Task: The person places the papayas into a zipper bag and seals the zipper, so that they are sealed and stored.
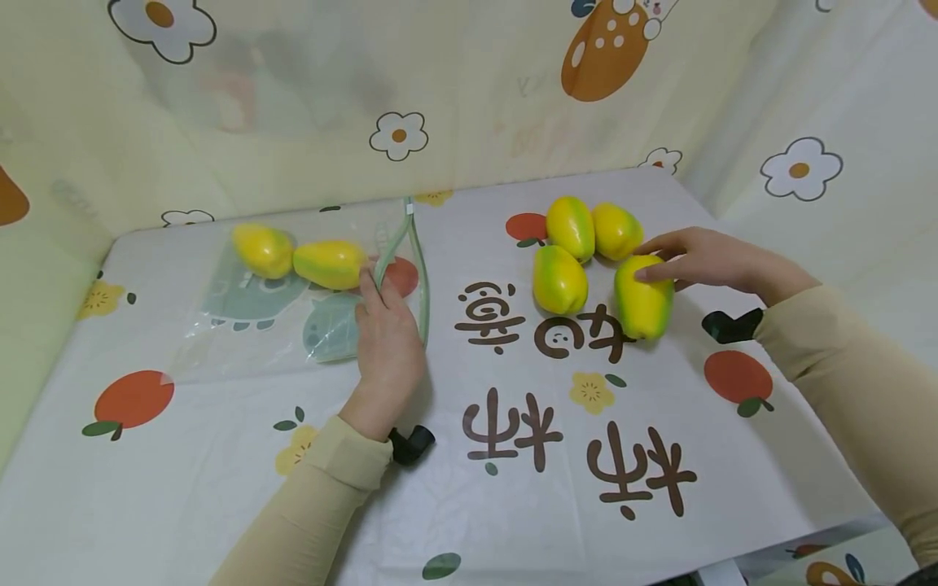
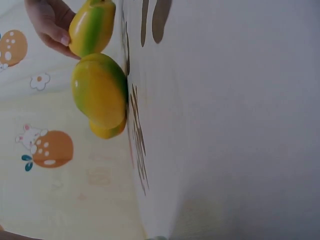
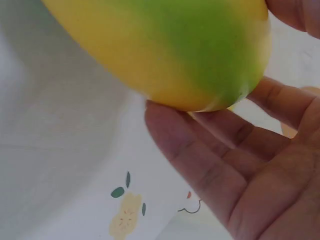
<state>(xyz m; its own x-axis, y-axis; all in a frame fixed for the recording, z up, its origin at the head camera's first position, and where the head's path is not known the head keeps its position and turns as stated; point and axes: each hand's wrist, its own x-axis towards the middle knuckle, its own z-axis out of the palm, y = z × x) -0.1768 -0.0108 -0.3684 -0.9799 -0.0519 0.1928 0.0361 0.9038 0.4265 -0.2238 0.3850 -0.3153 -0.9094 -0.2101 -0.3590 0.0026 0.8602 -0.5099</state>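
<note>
And across the bench (image 1: 528, 521) we go: the bag (image 1: 256, 305) lies at ten o'clock, two fruits in it, the near-mouth fruit (image 1: 330, 264) and, just beside it at nine o'clock, its neighbour (image 1: 264, 251). Left hand (image 1: 391, 334) right at the bag's mouth, three o'clock side! Over at two o'clock, three more bunch up: a rear fruit (image 1: 570, 226), one (image 1: 618, 232) at its three, another (image 1: 560, 281) at its six. Four o'clock of that bunch, a fourth (image 1: 645, 305), right hand (image 1: 703, 254) on it from two. Curtain (image 1: 469, 65) behind, at twelve!
</note>
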